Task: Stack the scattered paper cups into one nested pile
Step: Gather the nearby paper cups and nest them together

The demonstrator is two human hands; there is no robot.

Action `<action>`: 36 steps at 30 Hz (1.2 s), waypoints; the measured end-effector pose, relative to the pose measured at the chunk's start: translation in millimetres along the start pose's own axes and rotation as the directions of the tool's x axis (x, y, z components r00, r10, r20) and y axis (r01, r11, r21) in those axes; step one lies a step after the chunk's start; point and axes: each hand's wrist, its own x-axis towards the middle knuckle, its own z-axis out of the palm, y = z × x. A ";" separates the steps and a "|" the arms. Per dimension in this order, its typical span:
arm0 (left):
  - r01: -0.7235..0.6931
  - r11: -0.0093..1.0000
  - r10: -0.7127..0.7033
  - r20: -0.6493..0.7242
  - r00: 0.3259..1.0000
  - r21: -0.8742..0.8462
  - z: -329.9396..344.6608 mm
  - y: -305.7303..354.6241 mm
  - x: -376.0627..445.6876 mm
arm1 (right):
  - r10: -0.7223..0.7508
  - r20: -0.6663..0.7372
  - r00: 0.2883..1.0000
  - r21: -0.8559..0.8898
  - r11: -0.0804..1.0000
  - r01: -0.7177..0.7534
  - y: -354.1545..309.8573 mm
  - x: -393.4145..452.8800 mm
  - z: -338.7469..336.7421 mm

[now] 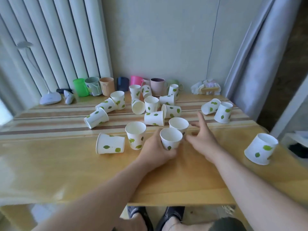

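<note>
Paper cup point(170, 138) base hidden inside the gripping left hand point(155, 151); right hand point(202, 139) splayed empty.

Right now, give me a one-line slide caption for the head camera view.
Left hand grips an upright paper cup while the open right hand reaches toward cups scattered across the wooden table.

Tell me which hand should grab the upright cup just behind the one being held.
Right. The right hand is open, with fingers spread beside that upright cup. The left hand is already wrapped around the held cup, so it looks occupied.
</note>
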 end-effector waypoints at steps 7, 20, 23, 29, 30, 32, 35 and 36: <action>0.045 0.998 -0.049 -0.080 0.996 -0.049 1.4 -12.4 2.7 | -0.164 0.205 0.965 0.165 0.978 0.131 -7.5 42.6 21.2; 0.019 1.000 -0.020 -0.100 0.995 -0.012 7.5 -11.0 4.4 | -0.312 0.071 0.947 0.484 0.841 0.241 -20.0 16.7 28.2; -0.004 1.000 0.007 -0.131 0.991 0.022 6.1 -7.3 0.4 | -0.307 0.194 0.932 0.430 0.880 0.201 -15.1 15.8 26.5; 0.136 0.990 -0.133 -0.077 0.988 0.040 -4.5 4.9 -7.0 | -0.274 0.401 0.874 0.251 0.951 0.183 -6.6 13.8 30.7; 0.128 0.988 -0.125 -0.037 0.991 0.086 -8.7 4.1 -9.4 | -0.266 0.370 0.890 0.244 0.952 0.184 -5.7 14.0 31.6; 0.061 0.978 -0.071 0.043 0.997 0.199 -18.8 0.8 -21.2 | -0.256 0.321 0.912 0.230 0.955 0.187 -4.0 14.9 33.8; -0.056 0.960 0.036 0.078 0.996 0.274 -40.3 -1.2 -43.6 | -0.222 0.264 0.939 0.167 0.969 0.182 -4.0 14.7 38.4; -0.103 0.953 0.089 0.059 0.994 0.285 -50.0 -0.3 -46.4 | -0.210 0.255 0.944 0.151 0.973 0.176 -4.2 14.5 40.2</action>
